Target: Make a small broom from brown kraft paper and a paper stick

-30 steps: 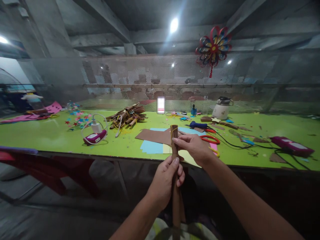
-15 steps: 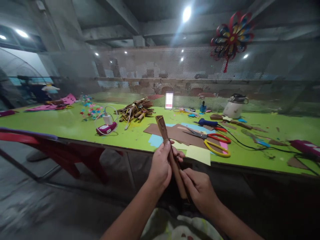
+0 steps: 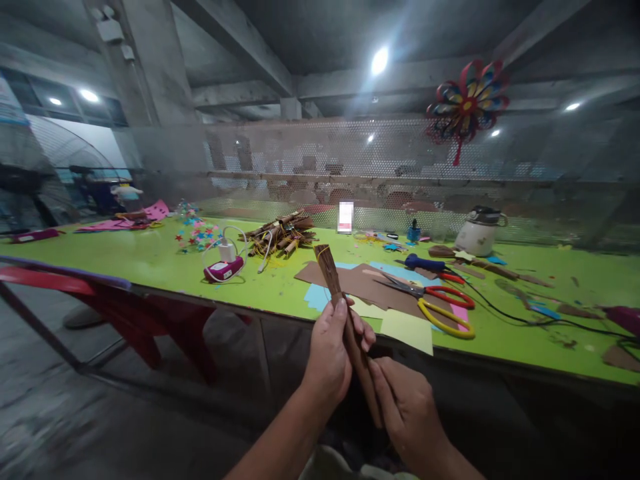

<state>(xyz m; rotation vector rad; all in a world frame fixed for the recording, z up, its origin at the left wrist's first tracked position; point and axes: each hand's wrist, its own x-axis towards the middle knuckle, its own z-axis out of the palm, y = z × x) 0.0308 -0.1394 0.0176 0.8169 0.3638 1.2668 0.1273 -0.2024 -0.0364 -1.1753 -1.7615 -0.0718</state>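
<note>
So both hands are on one rolled brown paper stick [image 3: 345,327], held up off the table edge and tilted so its top leans left. Left hand [image 3: 330,350] is wrapped closed around the middle, thumb up along it, probably to keep the roll from springing loose. Right hand [image 3: 407,410] pinches the lower end with curled fingers; can't quite tell how tight, it's dim down there. A thin yellow band seems to circle the top. On the green table [image 3: 125,257] behind: a pile of similar sticks [image 3: 280,235], brown and coloured paper sheets [image 3: 365,283], red-and-yellow scissors [image 3: 440,303].
</note>
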